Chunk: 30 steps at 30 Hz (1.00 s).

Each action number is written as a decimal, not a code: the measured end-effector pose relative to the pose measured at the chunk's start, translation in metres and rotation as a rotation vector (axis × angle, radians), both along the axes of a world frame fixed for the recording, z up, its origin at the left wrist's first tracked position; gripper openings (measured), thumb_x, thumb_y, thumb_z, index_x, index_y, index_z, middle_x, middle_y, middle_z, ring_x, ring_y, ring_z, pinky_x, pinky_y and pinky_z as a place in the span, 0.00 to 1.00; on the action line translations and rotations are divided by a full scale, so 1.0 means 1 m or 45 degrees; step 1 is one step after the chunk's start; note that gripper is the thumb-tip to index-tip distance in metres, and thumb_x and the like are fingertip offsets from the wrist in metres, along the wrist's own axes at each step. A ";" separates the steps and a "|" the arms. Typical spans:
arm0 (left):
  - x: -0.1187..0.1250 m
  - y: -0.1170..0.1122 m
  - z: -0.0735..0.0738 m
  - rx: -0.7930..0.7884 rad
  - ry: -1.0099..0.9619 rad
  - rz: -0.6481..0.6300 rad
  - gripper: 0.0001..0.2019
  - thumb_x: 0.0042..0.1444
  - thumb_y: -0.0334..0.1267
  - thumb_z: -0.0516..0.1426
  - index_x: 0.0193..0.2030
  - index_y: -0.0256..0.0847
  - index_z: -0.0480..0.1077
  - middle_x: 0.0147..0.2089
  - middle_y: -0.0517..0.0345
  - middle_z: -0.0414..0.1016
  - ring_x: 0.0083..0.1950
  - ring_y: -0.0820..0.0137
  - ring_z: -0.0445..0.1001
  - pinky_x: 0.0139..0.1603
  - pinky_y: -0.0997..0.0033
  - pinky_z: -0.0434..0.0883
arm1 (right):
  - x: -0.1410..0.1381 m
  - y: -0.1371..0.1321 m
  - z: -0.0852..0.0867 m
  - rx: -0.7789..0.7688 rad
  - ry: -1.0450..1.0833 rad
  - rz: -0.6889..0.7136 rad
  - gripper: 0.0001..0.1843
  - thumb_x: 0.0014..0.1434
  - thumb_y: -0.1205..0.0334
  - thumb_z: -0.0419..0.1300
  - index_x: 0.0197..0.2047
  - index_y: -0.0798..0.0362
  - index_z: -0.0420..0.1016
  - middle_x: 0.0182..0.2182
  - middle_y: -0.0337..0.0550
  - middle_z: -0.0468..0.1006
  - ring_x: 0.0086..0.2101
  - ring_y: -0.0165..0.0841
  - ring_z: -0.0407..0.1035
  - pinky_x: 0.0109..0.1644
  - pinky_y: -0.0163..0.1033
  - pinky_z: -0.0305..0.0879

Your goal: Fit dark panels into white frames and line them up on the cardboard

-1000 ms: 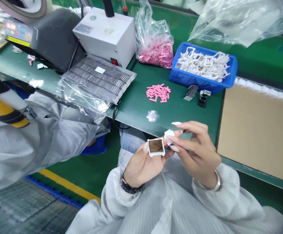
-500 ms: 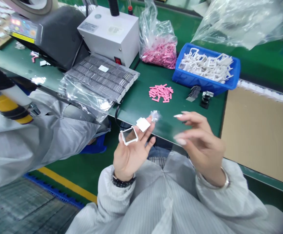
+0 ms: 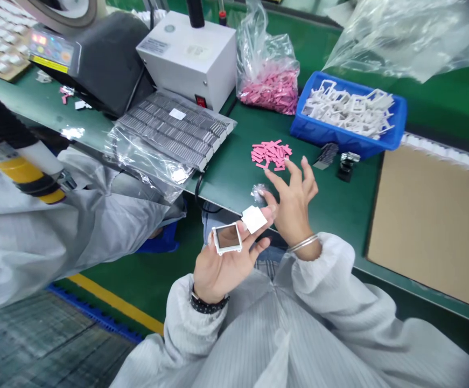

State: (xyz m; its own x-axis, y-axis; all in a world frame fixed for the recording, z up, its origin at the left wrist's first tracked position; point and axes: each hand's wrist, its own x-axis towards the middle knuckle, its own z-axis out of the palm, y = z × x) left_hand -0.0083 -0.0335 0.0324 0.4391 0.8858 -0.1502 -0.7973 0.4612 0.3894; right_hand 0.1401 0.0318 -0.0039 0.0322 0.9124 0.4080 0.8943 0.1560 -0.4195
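Observation:
My left hand (image 3: 222, 264) is raised, palm up, with a white-framed square panel (image 3: 226, 238) with a glossy centre resting on its fingers. A white square pad (image 3: 254, 219) lies on the fingertips beside the frame. My right hand (image 3: 294, 207) is apart from it, fingers spread and holding nothing. Its fingertips hover just short of a loose pile of pink strips (image 3: 270, 154) on the green bench (image 3: 226, 180). A small clear plastic scrap (image 3: 259, 194) lies under those fingers.
A blue bin (image 3: 349, 129) of white frames and a bag of pink strips (image 3: 268, 70) stand beyond the pile. Further left are a white box (image 3: 186, 59), a black machine (image 3: 109, 62) and bagged grey strips (image 3: 173, 129). A co-worker's grey sleeve (image 3: 56, 231) intrudes at left.
My right hand has moved away from my left, forward toward the pink pile, and its fingers have spread. The white pad now rests on my left fingers, and the frame stays there.

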 end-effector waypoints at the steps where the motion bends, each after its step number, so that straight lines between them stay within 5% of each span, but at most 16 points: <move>1: 0.001 0.000 0.000 0.008 -0.010 -0.016 0.13 0.51 0.54 0.61 0.37 0.50 0.79 0.54 0.59 0.76 0.66 0.58 0.62 0.52 0.66 0.67 | 0.002 -0.002 0.006 0.065 0.103 0.026 0.15 0.58 0.68 0.60 0.50 0.48 0.75 0.58 0.52 0.66 0.63 0.53 0.51 0.59 0.63 0.54; 5: 0.003 0.000 -0.001 0.022 -0.027 -0.068 0.14 0.52 0.54 0.60 0.37 0.49 0.79 0.55 0.58 0.75 0.64 0.59 0.65 0.53 0.66 0.67 | 0.016 -0.015 0.047 0.213 0.698 0.449 0.12 0.62 0.66 0.58 0.49 0.48 0.74 0.45 0.46 0.76 0.48 0.38 0.69 0.53 0.50 0.67; 8: 0.006 -0.002 -0.001 -0.046 0.029 -0.052 0.14 0.50 0.53 0.62 0.34 0.46 0.78 0.49 0.55 0.78 0.59 0.57 0.70 0.52 0.64 0.68 | 0.029 -0.022 0.078 0.087 0.576 0.896 0.19 0.57 0.58 0.64 0.52 0.48 0.73 0.45 0.46 0.77 0.47 0.39 0.69 0.52 0.50 0.67; 10: 0.008 -0.004 -0.002 -0.112 0.086 -0.043 0.14 0.47 0.52 0.64 0.34 0.44 0.78 0.43 0.56 0.79 0.53 0.58 0.73 0.53 0.62 0.68 | 0.035 -0.025 0.090 0.028 0.363 1.004 0.19 0.56 0.58 0.66 0.51 0.50 0.73 0.44 0.47 0.77 0.47 0.40 0.68 0.50 0.49 0.67; 15: 0.016 -0.006 -0.007 -0.117 0.069 -0.071 0.14 0.47 0.48 0.66 0.37 0.43 0.79 0.39 0.57 0.79 0.43 0.66 0.75 0.54 0.64 0.66 | 0.037 -0.028 0.093 -0.042 0.039 0.997 0.12 0.60 0.67 0.60 0.48 0.53 0.73 0.40 0.46 0.77 0.46 0.41 0.65 0.46 0.49 0.67; 20: 0.019 -0.003 -0.007 -0.089 0.079 -0.080 0.13 0.49 0.48 0.64 0.38 0.43 0.78 0.41 0.56 0.78 0.46 0.65 0.74 0.55 0.63 0.64 | 0.044 -0.029 0.093 -0.019 -0.048 0.905 0.07 0.61 0.66 0.59 0.43 0.52 0.74 0.42 0.48 0.76 0.44 0.41 0.65 0.45 0.50 0.66; 25: 0.022 0.001 -0.004 -0.048 0.083 -0.123 0.14 0.51 0.48 0.63 0.41 0.43 0.78 0.55 0.53 0.74 0.60 0.61 0.67 0.56 0.66 0.64 | 0.054 -0.030 0.101 0.011 0.320 0.823 0.13 0.57 0.65 0.64 0.46 0.44 0.75 0.38 0.43 0.77 0.40 0.39 0.68 0.44 0.49 0.67; 30: 0.029 0.002 -0.003 -0.101 0.095 -0.141 0.16 0.52 0.48 0.63 0.43 0.40 0.78 0.47 0.51 0.78 0.57 0.57 0.70 0.56 0.61 0.65 | 0.045 -0.033 0.092 -0.093 0.730 0.929 0.20 0.52 0.67 0.68 0.48 0.43 0.76 0.39 0.40 0.80 0.43 0.39 0.70 0.48 0.50 0.68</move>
